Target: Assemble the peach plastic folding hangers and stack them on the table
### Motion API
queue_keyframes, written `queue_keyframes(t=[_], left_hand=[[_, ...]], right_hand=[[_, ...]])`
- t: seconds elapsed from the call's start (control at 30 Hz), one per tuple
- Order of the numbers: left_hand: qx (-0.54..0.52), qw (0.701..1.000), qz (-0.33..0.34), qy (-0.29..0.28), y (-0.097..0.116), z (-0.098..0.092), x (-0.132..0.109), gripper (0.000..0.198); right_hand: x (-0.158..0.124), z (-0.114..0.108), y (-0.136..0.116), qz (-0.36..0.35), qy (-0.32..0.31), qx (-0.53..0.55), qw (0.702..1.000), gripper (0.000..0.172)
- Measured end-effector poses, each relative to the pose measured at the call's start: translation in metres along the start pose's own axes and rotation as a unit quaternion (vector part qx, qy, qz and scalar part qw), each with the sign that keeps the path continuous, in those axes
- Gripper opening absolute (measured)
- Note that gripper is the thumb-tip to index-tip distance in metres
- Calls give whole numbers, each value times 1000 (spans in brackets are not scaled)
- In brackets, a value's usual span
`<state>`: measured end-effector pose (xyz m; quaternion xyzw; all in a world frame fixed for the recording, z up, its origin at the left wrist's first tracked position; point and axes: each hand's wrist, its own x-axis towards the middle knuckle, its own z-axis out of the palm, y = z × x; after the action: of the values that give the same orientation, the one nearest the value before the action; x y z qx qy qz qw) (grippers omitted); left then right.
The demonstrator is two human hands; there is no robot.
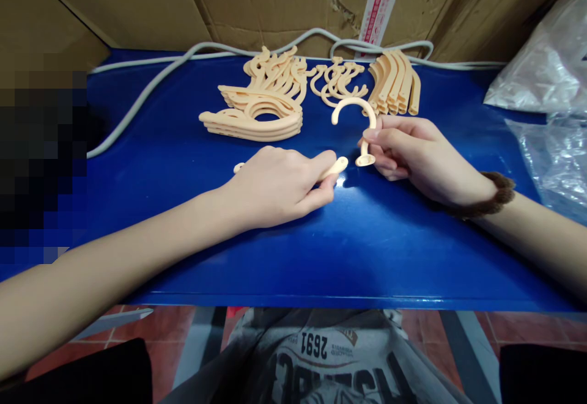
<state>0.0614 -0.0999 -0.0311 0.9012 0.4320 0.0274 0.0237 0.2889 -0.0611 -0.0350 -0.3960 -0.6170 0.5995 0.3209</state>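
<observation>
My right hand (406, 147) pinches a cream plastic hanger hook (369, 113) by its stem, with the curve up and the round foot down. Just left of that foot, my left hand (284, 181) is closed around a cream plastic hanger arm (340, 165); one end pokes out past the thumb and a bit of the other end shows behind the knuckles. The two pieces are close but apart. Beyond the hands lie a stack of curved hanger arms (257, 128), a heap of more arms (277, 74), several loose hooks (342, 80) and a row of straighter curved pieces (397, 83).
Everything rests on a blue table (413, 251) whose front edge is near my body. A grey cable (151, 101) runs along the back, before cardboard boxes (275, 0). Clear plastic bags (545, 55) lie at the right.
</observation>
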Motion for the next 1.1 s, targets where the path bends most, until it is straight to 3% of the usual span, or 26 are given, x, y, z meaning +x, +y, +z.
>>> queue_keyframes(t=[0.2,0.53,0.67,1.1], left_hand=[[-11,1000,6,15,-1,0,0,26],[-17,999,25,25,-2,3,-1,24],[-11,999,24,24,-1,3,-2,28],[-6,1000,13,2,0,2,0,24]], right_hand=[[1,-1,0,-1,-13,6,1000,22],[-1,-2,-3,38,-41,58,997,20],[1,-2,-1,34,-43,56,997,10],[1,-4,0,16,-36,28,999,14]])
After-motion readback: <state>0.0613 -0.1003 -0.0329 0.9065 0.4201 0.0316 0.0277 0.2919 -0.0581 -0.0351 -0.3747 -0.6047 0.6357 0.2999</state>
